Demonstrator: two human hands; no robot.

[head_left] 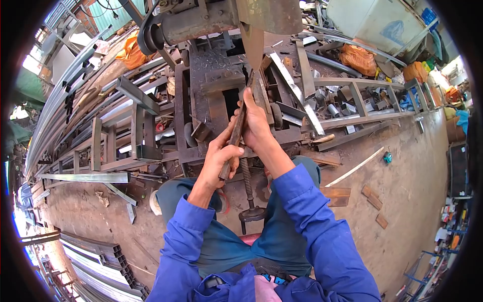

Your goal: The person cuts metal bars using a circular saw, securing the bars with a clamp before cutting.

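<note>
A narrow, rust-brown metal bar slants up and away from me, held in both hands. Near its lower end, my left hand is closed around it with the thumb across the top. Farther up, my right hand grips it, thumb pointing forward along the bar. Its far tip reaches the lower edge of a large brown cutting disc under a metal guard. Below lies the dark machine bed of the cut-off saw. A threaded screw with a round handwheel sticks out between my knees.
Welded steel frames and long metal strips crowd the left. On the right stands a long bin-like frame full of offcuts. Square tubes are stacked at lower left. Wood pieces and a teal tape measure lie on the floor.
</note>
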